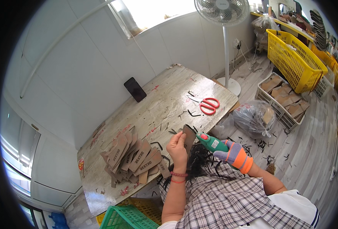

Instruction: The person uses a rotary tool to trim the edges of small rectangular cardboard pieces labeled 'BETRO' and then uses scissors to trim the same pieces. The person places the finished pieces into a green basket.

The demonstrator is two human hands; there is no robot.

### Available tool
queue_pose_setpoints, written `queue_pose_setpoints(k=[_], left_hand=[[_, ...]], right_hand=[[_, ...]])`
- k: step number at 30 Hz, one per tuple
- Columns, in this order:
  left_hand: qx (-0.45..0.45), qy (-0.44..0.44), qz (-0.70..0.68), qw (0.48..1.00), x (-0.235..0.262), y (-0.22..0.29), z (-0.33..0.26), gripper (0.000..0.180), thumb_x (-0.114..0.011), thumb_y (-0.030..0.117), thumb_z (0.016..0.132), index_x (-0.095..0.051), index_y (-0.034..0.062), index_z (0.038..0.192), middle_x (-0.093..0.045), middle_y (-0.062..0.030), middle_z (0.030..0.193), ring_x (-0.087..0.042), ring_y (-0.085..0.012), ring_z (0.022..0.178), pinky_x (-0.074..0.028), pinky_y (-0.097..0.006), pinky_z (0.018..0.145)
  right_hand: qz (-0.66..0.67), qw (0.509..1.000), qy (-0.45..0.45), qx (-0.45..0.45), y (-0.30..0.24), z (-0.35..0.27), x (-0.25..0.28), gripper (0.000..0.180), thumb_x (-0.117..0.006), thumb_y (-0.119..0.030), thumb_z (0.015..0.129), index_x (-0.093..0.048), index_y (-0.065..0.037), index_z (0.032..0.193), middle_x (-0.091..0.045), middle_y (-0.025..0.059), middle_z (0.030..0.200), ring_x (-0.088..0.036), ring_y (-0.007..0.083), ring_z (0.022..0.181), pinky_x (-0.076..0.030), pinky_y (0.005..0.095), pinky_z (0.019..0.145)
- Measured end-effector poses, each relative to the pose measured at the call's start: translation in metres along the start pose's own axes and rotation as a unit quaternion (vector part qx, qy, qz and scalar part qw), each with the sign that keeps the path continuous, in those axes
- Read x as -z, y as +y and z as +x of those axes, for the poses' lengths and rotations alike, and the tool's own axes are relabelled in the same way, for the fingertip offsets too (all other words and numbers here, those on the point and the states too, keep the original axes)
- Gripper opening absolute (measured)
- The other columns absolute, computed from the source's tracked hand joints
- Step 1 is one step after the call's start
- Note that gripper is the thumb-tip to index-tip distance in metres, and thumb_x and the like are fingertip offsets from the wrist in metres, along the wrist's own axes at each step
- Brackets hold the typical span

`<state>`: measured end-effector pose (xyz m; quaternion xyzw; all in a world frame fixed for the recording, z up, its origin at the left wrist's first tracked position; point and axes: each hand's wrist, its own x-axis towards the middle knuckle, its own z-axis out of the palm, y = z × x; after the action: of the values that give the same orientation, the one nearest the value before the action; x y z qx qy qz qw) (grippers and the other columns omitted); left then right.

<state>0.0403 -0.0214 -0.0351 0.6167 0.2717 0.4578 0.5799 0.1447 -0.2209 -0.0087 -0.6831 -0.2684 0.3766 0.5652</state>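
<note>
Item: left hand [177, 148], bare, fingers clamped on a dark brown insole-shaped piece [189, 136] held upright over the near table edge [230, 100]. Right hand [234, 154], gloved (purple, orange cuff), fingers wrapped round a green powered cutter [211, 142], its nose touching the piece. Step judged: trimming the edge; next calls for turning the piece steadily against the blade. Left: stack of tan cut pieces [132, 159]. Far: red scissors [207, 105], black phone [135, 89]

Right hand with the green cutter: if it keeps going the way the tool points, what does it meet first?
Probably the dark brown piece held up in the left hand; the green cutter in the gloved right hand points up-left, its tip almost touching it.
</note>
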Motion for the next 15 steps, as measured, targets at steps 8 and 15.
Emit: queue_pose_setpoints(k=[8,15], left_hand=[[-0.018,-0.077,0.044,0.996,0.001,0.009,-0.004,0.012,-0.065,0.002,0.085,-0.069,-0.0049,0.094,-0.062,-0.0018,0.079,-0.055,-0.0088,0.073,-0.043,-0.023,0.066],[-0.05,-0.133,0.1,0.985,0.009,0.017,0.002,0.013,-0.063,0.002,0.086,-0.068,-0.0052,0.095,-0.06,-0.0036,0.078,-0.054,-0.0104,0.073,-0.043,-0.024,0.067]], right_hand=[[-0.017,0.999,0.008,0.027,-0.006,0.002,0.003,0.05,-0.08,-0.035,0.077,-0.062,-0.002,0.111,-0.064,-0.0004,0.074,-0.053,0.0057,0.06,-0.045,0.0227,0.055],[-0.033,0.999,0.005,0.022,-0.016,-0.002,0.007,0.05,-0.08,-0.034,0.078,-0.062,-0.003,0.112,-0.064,-0.0004,0.072,-0.055,0.0048,0.061,-0.045,0.0219,0.055]])
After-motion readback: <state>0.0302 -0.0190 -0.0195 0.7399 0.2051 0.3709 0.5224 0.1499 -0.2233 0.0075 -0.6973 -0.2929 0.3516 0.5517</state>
